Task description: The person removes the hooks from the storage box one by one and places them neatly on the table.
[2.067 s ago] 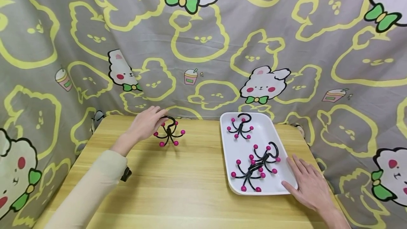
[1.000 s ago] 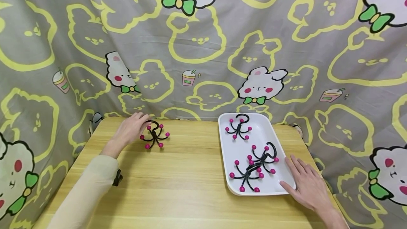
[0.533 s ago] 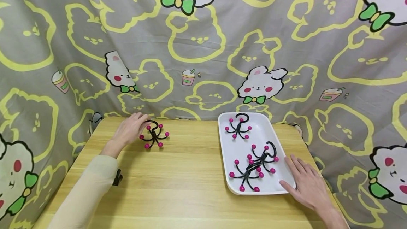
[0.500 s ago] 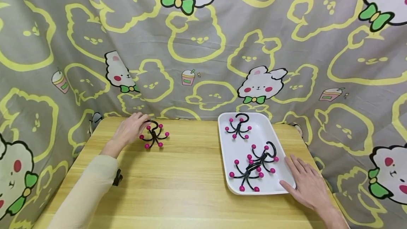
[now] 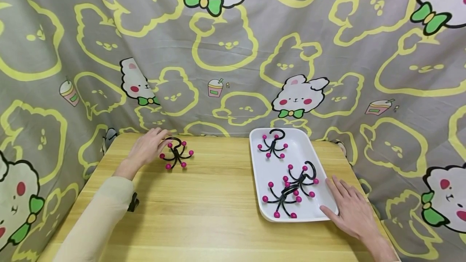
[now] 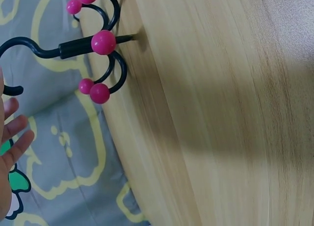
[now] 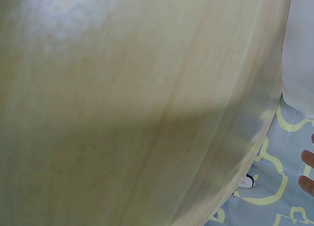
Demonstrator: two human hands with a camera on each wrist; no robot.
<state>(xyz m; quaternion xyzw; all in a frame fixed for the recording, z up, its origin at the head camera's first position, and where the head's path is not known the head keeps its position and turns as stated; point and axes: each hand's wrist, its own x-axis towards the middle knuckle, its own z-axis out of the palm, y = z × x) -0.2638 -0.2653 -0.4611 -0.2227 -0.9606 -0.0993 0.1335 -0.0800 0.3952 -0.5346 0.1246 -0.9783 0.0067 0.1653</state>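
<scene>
At the table's back left stands a black multi-arm hanger (image 5: 176,155) with pink ball tips, its top hook upward. My left hand (image 5: 147,146) is beside that hook, fingers loosened and spread; in the left wrist view the fingers (image 6: 17,142) are nearly straight and the hook's end lies close to the hand. On the right, my right hand (image 5: 353,211) rests flat along the right rim of a white tray (image 5: 256,173), thumb near its front corner. Inside the tray are three like hangers: one at the back (image 5: 274,145), and two overlapping toward the front (image 5: 282,198).
The wooden table (image 5: 204,213) reaches back to a grey patterned curtain (image 5: 233,104), which also hangs along both sides. A small black object (image 5: 133,202) shows beneath the left sleeve. Bare tabletop lies between the left hanger and the tray.
My left hand has carried the hanger leftward along the back of the table, then stopped. Just now its fingers have loosened from the hook. The right hand and tray have stayed in place.
</scene>
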